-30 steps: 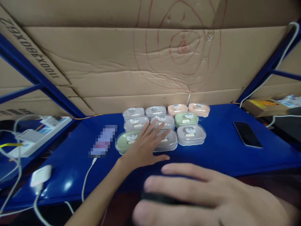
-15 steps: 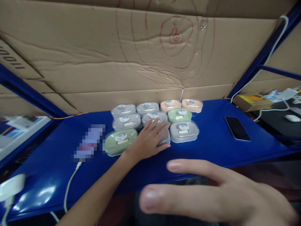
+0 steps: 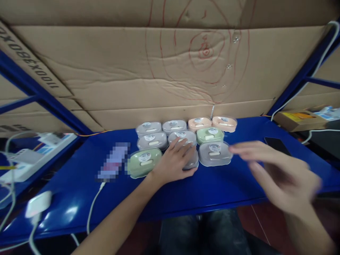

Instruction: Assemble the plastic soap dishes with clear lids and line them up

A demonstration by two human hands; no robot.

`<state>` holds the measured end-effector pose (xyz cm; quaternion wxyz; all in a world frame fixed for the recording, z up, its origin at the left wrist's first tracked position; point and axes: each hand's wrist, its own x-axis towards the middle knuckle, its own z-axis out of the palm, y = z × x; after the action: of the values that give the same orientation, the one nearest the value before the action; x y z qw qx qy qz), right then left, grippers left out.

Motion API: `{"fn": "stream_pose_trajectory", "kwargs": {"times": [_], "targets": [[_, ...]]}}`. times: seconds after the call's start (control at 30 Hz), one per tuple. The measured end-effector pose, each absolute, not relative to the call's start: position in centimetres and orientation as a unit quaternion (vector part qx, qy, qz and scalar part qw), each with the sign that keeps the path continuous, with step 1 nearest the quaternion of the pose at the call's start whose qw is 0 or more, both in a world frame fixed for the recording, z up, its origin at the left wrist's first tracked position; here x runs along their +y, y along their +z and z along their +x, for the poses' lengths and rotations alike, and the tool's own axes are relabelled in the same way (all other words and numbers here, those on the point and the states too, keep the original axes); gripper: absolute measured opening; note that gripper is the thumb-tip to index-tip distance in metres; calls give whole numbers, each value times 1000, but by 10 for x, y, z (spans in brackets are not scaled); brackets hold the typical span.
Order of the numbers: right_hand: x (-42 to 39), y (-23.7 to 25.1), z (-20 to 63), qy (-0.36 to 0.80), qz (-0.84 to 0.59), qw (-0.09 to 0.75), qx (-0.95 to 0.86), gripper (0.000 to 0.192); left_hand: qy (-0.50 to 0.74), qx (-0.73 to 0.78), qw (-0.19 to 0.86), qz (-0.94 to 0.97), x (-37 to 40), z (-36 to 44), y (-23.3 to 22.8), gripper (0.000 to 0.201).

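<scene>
Now we see our left hand lying palm-down over a clear case in the front row of small cases on the blue tabletop, between a green case and another clear case; whether it grips we cannot tell. Our right hand hovers blurred, fingers spread and empty, near a dark phone.

A dark phone lies on the blue bench; creased cardboard stands behind, a white charger at left.
</scene>
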<state>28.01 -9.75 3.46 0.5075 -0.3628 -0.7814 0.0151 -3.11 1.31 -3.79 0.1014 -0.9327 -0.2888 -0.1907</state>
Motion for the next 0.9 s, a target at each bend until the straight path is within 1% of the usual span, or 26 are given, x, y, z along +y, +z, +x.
{"fn": "stream_pose_trajectory", "kwargs": {"times": [0.07, 0.1, 0.13, 0.2, 0.3, 0.4, 0.57, 0.7, 0.77, 0.9], "targets": [[-61, 15, 278, -31, -400, 434, -807, 36, -195, -293, 106, -930, 12, -29, -37, 63], [-47, 3, 279, -56, -421, 385, -819, 37, -199, -294, 108, -928, 12, -28, -37, 63], [-35, -9, 280, -62, -433, 340, -833, 40, -205, -296, 110, -927, 11, -28, -37, 63], [-21, -30, 285, -41, -446, 294, -844, 43, -211, -306, 111, -922, 10, -28, -38, 65], [-17, -45, 291, -23, -458, 277, -845, 40, -202, -327, 104, -917, 8, -28, -41, 65], [-20, -43, 291, -29, -466, 264, -844, 39, -188, -333, 95, -919, 6, -28, -44, 67], [-27, -33, 297, 8, -489, 231, -841, 51, -171, -346, 69, -920, 2, -26, -43, 80], [-38, -28, 319, 45, -511, 209, -832, 56, -162, -344, 65, -922, 3, -23, -40, 79], [-44, -30, 331, 54, -527, 205, -823, 62, -158, -342, 68, -924, 3, -22, -40, 79], [-54, -41, 346, 50, -557, 220, -799, 69, -166, -338, 72, -924, -9, -19, -43, 89]]}}
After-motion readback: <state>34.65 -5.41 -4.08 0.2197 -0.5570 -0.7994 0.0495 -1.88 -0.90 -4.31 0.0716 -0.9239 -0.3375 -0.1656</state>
